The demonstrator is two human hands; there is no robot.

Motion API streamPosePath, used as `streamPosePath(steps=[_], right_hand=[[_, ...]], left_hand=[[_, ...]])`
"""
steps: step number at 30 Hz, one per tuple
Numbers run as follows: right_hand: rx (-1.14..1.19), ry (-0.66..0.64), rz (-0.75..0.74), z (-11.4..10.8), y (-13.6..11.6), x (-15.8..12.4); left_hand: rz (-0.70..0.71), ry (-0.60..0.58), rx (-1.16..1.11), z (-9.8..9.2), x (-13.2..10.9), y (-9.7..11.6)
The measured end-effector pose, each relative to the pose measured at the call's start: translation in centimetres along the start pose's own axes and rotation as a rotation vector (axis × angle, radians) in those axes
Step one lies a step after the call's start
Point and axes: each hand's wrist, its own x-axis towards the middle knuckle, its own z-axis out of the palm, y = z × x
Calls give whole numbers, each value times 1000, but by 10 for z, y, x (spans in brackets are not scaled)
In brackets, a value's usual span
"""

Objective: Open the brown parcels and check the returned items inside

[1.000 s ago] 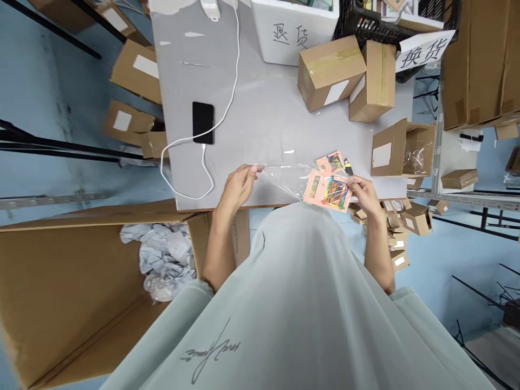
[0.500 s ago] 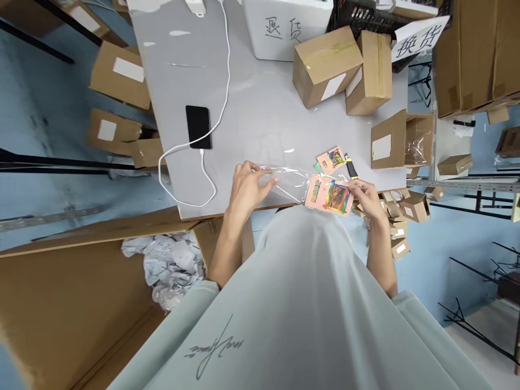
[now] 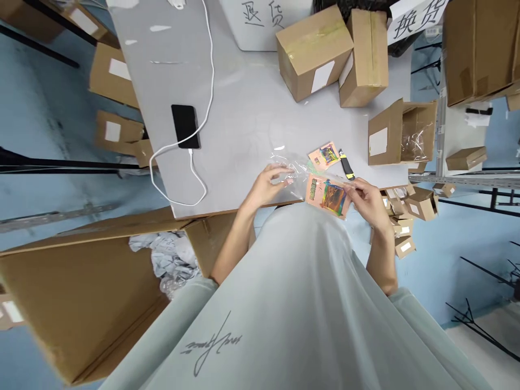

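Note:
At the table's front edge I hold a flat pink pack with a colourful picture [image 3: 327, 195] inside a clear plastic bag [image 3: 298, 181]. My right hand [image 3: 369, 201] pinches its right end between thumb and fingers. The loose, see-through end of the bag lies at the fingers of my left hand [image 3: 266, 187], which are curled round the film; the exact grip is hard to make out. Just beyond, a smaller pink picture pack [image 3: 325, 156] lies on the table, with a black and yellow utility knife [image 3: 346, 165] to its right.
A black phone [image 3: 186, 126] with a white cable lies on the left of the grey table [image 3: 239, 119]. Two closed cartons [image 3: 314, 51] and a white bin [image 3: 264, 32] stand behind. An open carton [image 3: 385, 135] is at right. A large box [image 3: 89, 303] with crumpled wrapping stands lower left.
My left hand has moved right, closer to the pink pack, and the stretched bag film is now slack and crumpled. My right hand keeps its hold. The whole view has shifted slightly.

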Motion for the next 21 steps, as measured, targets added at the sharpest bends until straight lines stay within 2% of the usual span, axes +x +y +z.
streamPosePath(steps=[3, 7, 9, 11, 16, 18, 21], right_hand=[[-36, -47, -89, -17, 0, 9], [-110, -77, -161, -43, 10, 26], [-143, -91, -192, -55, 20, 36], [-160, -115, -228, -66, 29, 47], [-229, -188, -284, -80, 37, 75], [-267, -231, -294, -81, 35, 85], [-306, -267, -278, -78, 35, 96]], left_hand=[[-108, -25, -237, 30, 16, -4], [-127, 96, -176, 68, 32, -3], [-138, 112, -182, 83, 39, 0], [-213, 42, -303, 97, 47, 2], [-462, -130, -788, 140, 69, -8], [-532, -158, -954, 158, 75, -15], [-583, -130, -1108, 178, 80, -25]])
